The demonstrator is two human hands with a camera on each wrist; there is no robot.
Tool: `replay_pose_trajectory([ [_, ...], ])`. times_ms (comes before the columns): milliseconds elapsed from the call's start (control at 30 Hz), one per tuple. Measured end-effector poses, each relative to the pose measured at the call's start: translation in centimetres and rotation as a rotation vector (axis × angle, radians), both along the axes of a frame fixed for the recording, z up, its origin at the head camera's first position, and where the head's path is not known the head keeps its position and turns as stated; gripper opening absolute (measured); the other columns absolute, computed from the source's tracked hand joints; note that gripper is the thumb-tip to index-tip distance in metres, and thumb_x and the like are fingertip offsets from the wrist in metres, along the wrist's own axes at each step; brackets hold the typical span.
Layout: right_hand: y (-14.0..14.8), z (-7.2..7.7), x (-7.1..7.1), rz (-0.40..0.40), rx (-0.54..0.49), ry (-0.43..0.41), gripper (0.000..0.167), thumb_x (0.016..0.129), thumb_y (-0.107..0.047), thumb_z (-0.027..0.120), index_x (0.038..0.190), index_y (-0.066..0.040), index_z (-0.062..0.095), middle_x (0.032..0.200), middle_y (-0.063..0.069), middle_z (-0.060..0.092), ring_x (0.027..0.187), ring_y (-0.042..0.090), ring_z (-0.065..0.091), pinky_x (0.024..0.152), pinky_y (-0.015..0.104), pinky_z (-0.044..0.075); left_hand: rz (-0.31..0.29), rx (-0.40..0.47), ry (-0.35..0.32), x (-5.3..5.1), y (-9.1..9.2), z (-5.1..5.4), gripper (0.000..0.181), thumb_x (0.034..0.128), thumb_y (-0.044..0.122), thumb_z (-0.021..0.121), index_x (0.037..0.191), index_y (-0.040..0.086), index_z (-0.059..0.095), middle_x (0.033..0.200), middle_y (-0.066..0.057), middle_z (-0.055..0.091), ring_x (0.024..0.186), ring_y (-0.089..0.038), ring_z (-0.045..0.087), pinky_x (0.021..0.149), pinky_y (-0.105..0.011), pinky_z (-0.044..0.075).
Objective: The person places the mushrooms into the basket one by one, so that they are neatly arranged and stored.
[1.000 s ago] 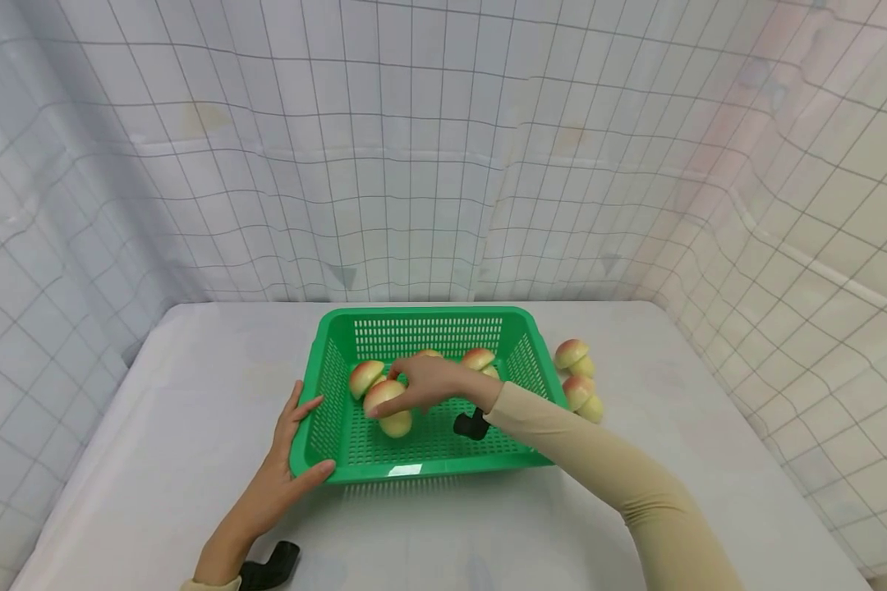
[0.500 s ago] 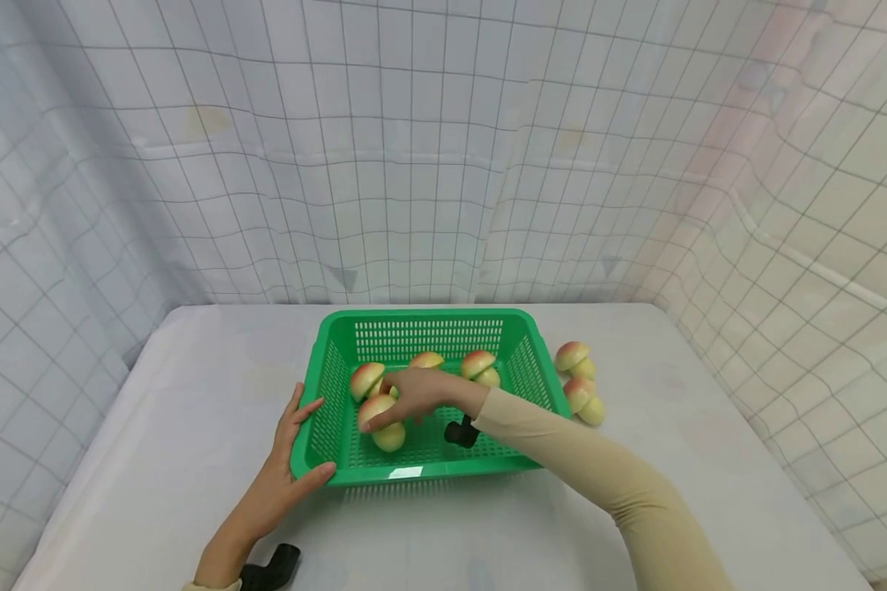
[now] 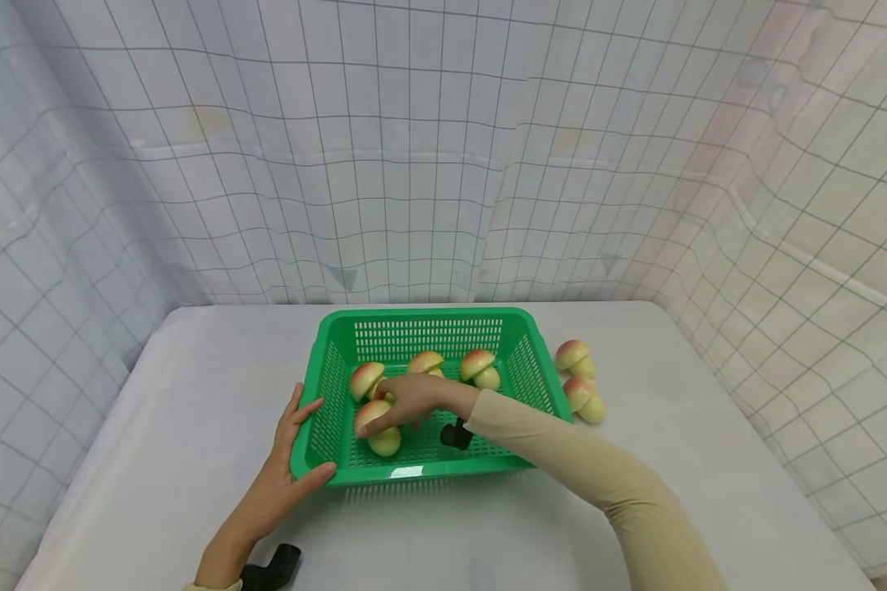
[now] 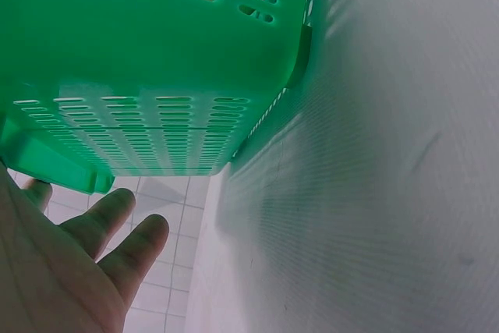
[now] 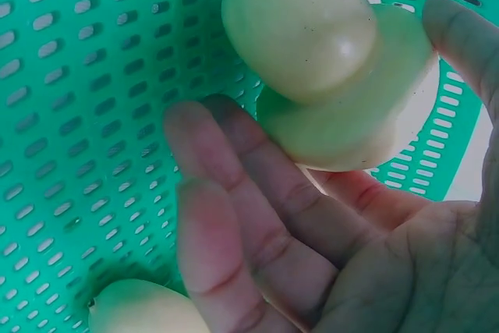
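In the head view, my right hand (image 3: 405,402) reaches into a green plastic basket (image 3: 429,471) and holds a toy mushroom (image 3: 385,442) by its red-and-yellow cap, low near the left end. From the right wrist view, the thumb lies on one side of this mushroom (image 5: 304,29) and fingers on the other. Several more mushrooms stay in the basket: one at the left (image 3: 366,379), one at the back (image 3: 425,362) and one at the right (image 3: 480,368). My left hand (image 3: 275,472), fingers spread and straight, rests against the basket's left rim.
Two more toy mushrooms, a far one (image 3: 575,357) and a nearer one (image 3: 585,400), lie on the white-covered table (image 3: 680,460) just right of the basket. Gridded white curtains (image 3: 429,164) enclose the back and sides.
My right hand has moved the held mushroom down and left, toward the basket's left front. The back and right mushrooms show more fully now. My left hand has stayed at the rim.
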State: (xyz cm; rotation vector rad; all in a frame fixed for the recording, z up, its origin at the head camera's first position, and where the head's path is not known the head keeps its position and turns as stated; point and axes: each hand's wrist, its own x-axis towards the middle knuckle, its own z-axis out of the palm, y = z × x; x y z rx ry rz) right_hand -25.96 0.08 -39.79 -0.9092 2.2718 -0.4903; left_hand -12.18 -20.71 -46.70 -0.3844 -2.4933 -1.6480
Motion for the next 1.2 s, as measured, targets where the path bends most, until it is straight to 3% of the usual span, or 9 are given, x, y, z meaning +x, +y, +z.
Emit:
replay_pose_trajectory([
  [233, -0.33, -0.07, 0.03, 0.005, 0.031, 0.008, 0.061, 0.083, -0.057, 0.064, 0.127, -0.015, 0.055, 0.094, -0.006, 0.058, 0.070, 0.023, 0.064, 0.064, 0.042, 0.051, -0.002, 0.005, 0.000, -0.02, -0.04, 0.03, 0.078, 0.0871, 0.008, 0.064, 0.150, 0.020, 0.020, 0.157, 0.001, -0.014, 0.140, -0.030, -0.009, 0.093, -0.071, 0.016],
  [467, -0.49, -0.29, 0.00, 0.020, 0.038, 0.018, 0.046, 0.083, -0.058, 0.063, 0.107, -0.020, 0.059, 0.089, -0.006, 0.058, 0.069, 0.020, 0.062, 0.061, 0.039, 0.051, -0.004, 0.008, -0.002, 0.01, -0.03, 0.10, 0.077, 0.0871, 0.009, 0.063, 0.150, 0.021, 0.020, 0.156, 0.010, -0.014, 0.140, -0.029, -0.009, 0.093, -0.072, 0.015],
  [733, -0.63, -0.43, -0.09, 0.033, 0.023, 0.002, 0.040, 0.085, -0.057, 0.061, 0.100, -0.019, 0.059, 0.087, -0.003, 0.057, 0.071, 0.019, 0.061, 0.060, 0.035, 0.052, -0.007, 0.008, 0.008, 0.01, 0.00, 0.15, 0.076, 0.0871, 0.008, 0.063, 0.150, 0.020, 0.021, 0.156, 0.012, -0.013, 0.140, -0.027, -0.008, 0.093, -0.072, 0.015],
  [1000, -0.53, -0.31, -0.07, 0.018, 0.010, -0.025, 0.044, 0.085, -0.055, 0.063, 0.109, -0.018, 0.059, 0.093, -0.006, 0.057, 0.073, 0.018, 0.061, 0.060, 0.034, 0.052, -0.004, 0.000, 0.005, 0.01, 0.03, 0.20, 0.076, 0.0874, 0.009, 0.063, 0.150, 0.020, 0.021, 0.155, 0.012, -0.014, 0.140, -0.028, -0.008, 0.093, -0.072, 0.015],
  [1200, -0.62, -0.30, 0.01, 0.003, 0.019, -0.029, 0.057, 0.085, -0.055, 0.063, 0.126, -0.015, 0.056, 0.106, -0.006, 0.056, 0.072, 0.019, 0.062, 0.060, 0.034, 0.052, -0.005, 0.002, 0.005, -0.05, -0.03, 0.09, 0.077, 0.0873, 0.009, 0.063, 0.150, 0.020, 0.021, 0.155, 0.012, -0.014, 0.140, -0.027, -0.009, 0.093, -0.073, 0.014],
])
